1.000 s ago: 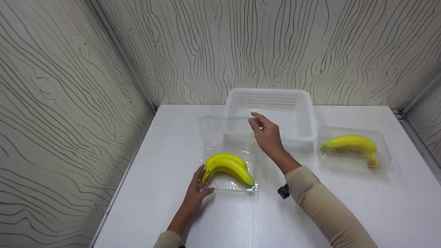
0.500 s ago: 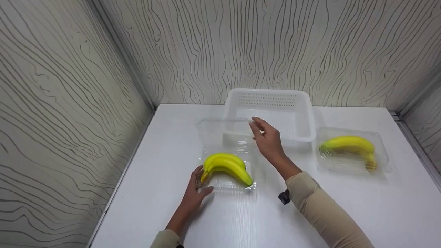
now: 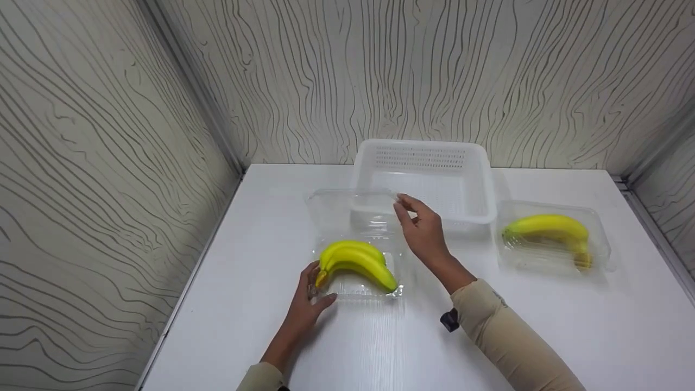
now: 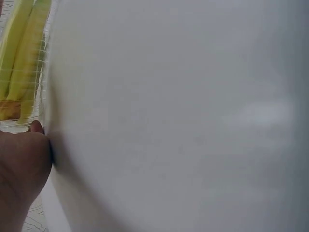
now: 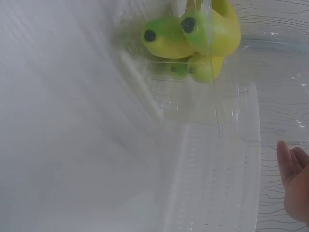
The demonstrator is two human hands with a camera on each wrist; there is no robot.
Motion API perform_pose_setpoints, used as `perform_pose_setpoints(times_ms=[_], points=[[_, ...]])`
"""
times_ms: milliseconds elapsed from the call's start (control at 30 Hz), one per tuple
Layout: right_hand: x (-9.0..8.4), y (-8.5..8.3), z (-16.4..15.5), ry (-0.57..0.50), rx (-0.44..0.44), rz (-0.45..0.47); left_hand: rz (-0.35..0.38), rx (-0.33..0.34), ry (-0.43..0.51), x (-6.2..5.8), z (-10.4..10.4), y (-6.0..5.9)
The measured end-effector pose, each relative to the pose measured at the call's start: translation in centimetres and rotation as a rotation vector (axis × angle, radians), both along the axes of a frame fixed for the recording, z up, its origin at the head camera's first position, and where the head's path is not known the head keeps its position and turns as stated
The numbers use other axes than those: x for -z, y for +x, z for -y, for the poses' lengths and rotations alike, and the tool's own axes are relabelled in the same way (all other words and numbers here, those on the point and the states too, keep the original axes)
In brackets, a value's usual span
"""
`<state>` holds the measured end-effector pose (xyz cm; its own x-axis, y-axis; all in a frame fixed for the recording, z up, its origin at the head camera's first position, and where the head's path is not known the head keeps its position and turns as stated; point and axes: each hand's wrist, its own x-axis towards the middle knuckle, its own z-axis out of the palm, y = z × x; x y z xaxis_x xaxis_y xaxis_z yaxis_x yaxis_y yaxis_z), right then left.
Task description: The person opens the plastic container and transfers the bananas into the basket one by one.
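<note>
**Two hands working an open clamshell of bananas**

Now, centre of the head view, the clear clamshell box [image 3: 358, 271] is sitting open on the white table [image 3: 543, 336], its lid [image 3: 347, 209] standing up behind the tray. The right hand [image 3: 423, 231] is pinching the lid's upper right corner between thumb and fingertips. The left hand [image 3: 307, 304] is resting at the tray's lower left corner, thumb against the front edge, fingers along the side, bracing it. The banana bunch [image 3: 355, 260] is lying in the tray, stem end pointing toward the left hand. In the left wrist view the bananas [image 4: 21, 53] are showing at the upper left, thumb [image 4: 36, 127] right against the plastic. Upper centre, a white basket [image 3: 429, 149] is sitting just behind the lid. Over at right, a second closed clamshell [image 3: 548, 260] is holding another banana bunch [image 3: 548, 228].
</note>
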<state>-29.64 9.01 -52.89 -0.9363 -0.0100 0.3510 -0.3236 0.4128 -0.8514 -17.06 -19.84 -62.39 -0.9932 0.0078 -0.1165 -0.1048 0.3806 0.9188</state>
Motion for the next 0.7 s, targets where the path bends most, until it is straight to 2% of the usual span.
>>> perform_pose_setpoints(times_ms=[333,700], points=[[0.31,0.29,0.17,0.018,-0.003,-0.002,-0.014,0.008,-0.008,0.05,-0.01,0.11],[0.22,-0.13,0.19,-0.006,0.054,0.082,0.002,-0.002,-0.010,-0.05,-0.19,0.24]])
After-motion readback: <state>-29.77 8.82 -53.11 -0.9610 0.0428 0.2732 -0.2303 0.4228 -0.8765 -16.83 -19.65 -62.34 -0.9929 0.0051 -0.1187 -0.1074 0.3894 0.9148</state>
